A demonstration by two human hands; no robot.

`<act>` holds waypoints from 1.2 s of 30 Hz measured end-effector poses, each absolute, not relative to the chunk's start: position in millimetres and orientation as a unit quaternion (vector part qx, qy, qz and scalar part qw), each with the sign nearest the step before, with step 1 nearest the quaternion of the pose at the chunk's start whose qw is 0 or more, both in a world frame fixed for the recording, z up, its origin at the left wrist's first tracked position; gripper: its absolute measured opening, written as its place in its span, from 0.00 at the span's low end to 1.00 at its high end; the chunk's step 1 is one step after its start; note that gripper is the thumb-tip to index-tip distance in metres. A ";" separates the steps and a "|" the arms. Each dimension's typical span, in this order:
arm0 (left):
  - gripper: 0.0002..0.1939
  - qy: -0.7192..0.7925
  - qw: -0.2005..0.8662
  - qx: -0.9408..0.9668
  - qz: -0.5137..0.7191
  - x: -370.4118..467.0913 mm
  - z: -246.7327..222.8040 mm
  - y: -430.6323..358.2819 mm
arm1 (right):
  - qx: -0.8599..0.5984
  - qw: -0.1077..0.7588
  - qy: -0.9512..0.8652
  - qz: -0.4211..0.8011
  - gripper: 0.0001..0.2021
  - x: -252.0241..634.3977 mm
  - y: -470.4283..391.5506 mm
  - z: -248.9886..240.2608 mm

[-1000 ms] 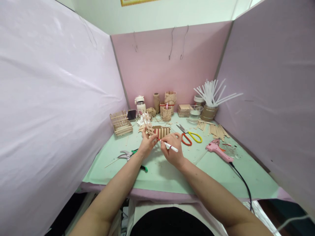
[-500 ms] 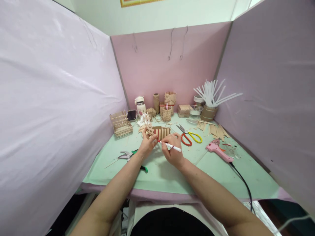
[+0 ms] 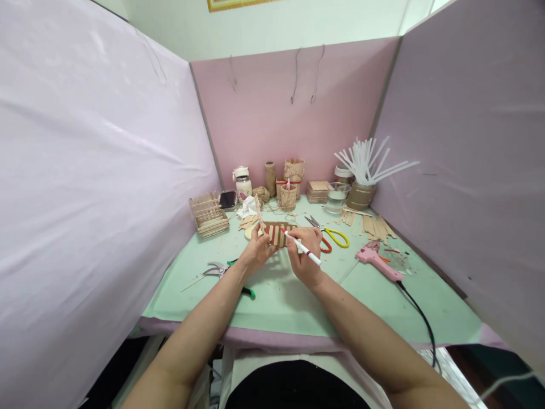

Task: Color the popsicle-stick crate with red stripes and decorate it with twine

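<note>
My left hand (image 3: 257,250) grips a small craft-stick piece (image 3: 276,234) by its left end, above the table. The piece has a slatted floor of parallel sticks, some coloured red at the left, and an upright stick panel at its left side. In my right hand (image 3: 305,255) is a white marker pen (image 3: 307,252), pinched between fingers and thumb. Its red tip meets or hovers just over the slats; which one I cannot tell. Behind my right hand lie scissors (image 3: 337,237) with one red and one yellow handle. Green-handled pruning shears (image 3: 218,269) lie left of my left forearm.
A pink glue gun (image 3: 378,262) with a black cord lies at the right. Loose craft sticks (image 3: 377,228), a clear bowl of water (image 3: 337,199) and white glue sticks (image 3: 365,162) are behind it. A stick-built rack (image 3: 209,216), bottle (image 3: 242,184) and twine spool (image 3: 270,179) stand at the back left.
My right hand and the marker have moved right and slightly up across the slats. The craft-stick piece has turned a little, showing more of its slatted floor.
</note>
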State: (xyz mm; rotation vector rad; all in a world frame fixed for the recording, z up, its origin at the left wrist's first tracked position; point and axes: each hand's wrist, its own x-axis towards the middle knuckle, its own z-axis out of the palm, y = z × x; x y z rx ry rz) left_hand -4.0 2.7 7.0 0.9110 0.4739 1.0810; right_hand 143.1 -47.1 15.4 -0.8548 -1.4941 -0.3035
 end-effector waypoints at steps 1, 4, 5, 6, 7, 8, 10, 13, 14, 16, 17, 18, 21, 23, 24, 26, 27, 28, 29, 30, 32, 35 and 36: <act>0.36 0.214 0.735 0.416 0.492 -4.2 6.3 3.2 | -0.376 0.641 -0.655 -0.133 0.04 143.2 -47.1 15.5; 0.37 0.213 0.733 0.420 0.491 -4.6 5.0 3.9 | -0.379 0.639 -0.656 -0.132 0.04 143.1 -47.2 16.2; 0.37 0.214 0.732 0.421 0.491 -4.6 5.1 3.9 | -0.381 0.638 -0.656 -0.132 0.03 143.0 -47.3 16.4; 0.37 0.215 0.731 0.422 0.492 -4.5 5.4 3.6 | -0.383 0.638 -0.655 -0.131 0.03 142.9 -47.3 16.7; 0.37 0.217 0.730 0.422 0.492 -4.4 5.9 3.2 | -0.385 0.638 -0.654 -0.131 0.03 142.8 -47.3 16.8; 0.37 0.217 0.730 0.422 0.492 -4.3 6.4 2.7 | -0.386 0.637 -0.654 -0.130 0.03 142.6 -47.3 16.9; 0.37 0.216 0.729 0.424 0.493 -4.0 7.5 1.8 | -0.391 0.635 -0.653 -0.130 0.03 142.5 -47.3 17.0; 0.36 0.213 0.729 0.424 0.494 -3.8 7.6 1.5 | -0.395 0.629 -0.657 -0.128 0.03 142.5 -47.3 17.0; 0.36 0.215 0.728 0.423 0.494 -3.8 7.2 1.9 | -0.396 0.627 -0.659 -0.127 0.03 142.5 -47.3 17.0; 0.36 0.216 0.729 0.421 0.495 -3.8 6.0 2.9 | -0.398 0.625 -0.660 -0.127 0.03 142.5 -47.5 16.9; 0.36 0.216 0.729 0.420 0.495 -3.8 5.5 3.4 | -0.399 0.624 -0.659 -0.128 0.03 142.4 -47.5 16.9; 0.36 0.216 0.729 0.419 0.495 -3.8 5.1 3.8 | -0.399 0.624 -0.659 -0.128 0.03 142.3 -47.6 16.7; 0.35 0.222 0.727 0.410 0.504 -3.8 5.2 3.8 | -0.396 0.622 -0.664 -0.124 0.03 141.7 -47.8 15.8; 0.34 0.227 0.724 0.405 0.510 -3.8 6.2 3.1 | -0.390 0.622 -0.668 -0.118 0.03 141.0 -48.1 15.2; 0.34 0.229 0.722 0.404 0.512 -3.8 6.8 2.8 | -0.387 0.622 -0.671 -0.115 0.03 140.6 -48.4 15.0; 0.34 0.233 0.720 0.402 0.515 -3.8 7.5 2.6 | -0.383 0.619 -0.677 -0.109 0.04 139.6 -49.2 14.8; 0.34 0.235 0.720 0.400 0.516 -3.8 7.6 2.8 | -0.383 0.616 -0.680 -0.106 0.04 139.1 -49.7 14.8; 0.34 0.236 0.719 0.398 0.518 -3.9 7.3 3.3 | -0.385 0.613 -0.683 -0.103 0.05 138.5 -50.1 14.8; 0.34 0.238 0.718 0.395 0.522 -3.9 6.9 3.8 | -0.386 0.610 -0.685 -0.100 0.05 138.1 -50.5 14.7; 0.34 0.238 0.717 0.393 0.524 -3.9 6.4 4.3 | -0.387 0.607 -0.687 -0.098 0.06 137.8 -50.8 14.7; 0.34 0.239 0.716 0.392 0.527 -3.9 5.6 4.9 | -0.388 0.605 -0.689 -0.096 0.06 137.5 -50.9 14.3; 0.33 0.238 0.714 0.395 0.527 -4.0 6.6 3.7 | -0.387 0.604 -0.690 -0.099 0.07 138.0 -50.6 13.8; 0.33 0.236 0.714 0.397 0.526 -4.0 7.4 2.9 | -0.387 0.603 -0.690 -0.100 0.06 138.3 -50.4 13.8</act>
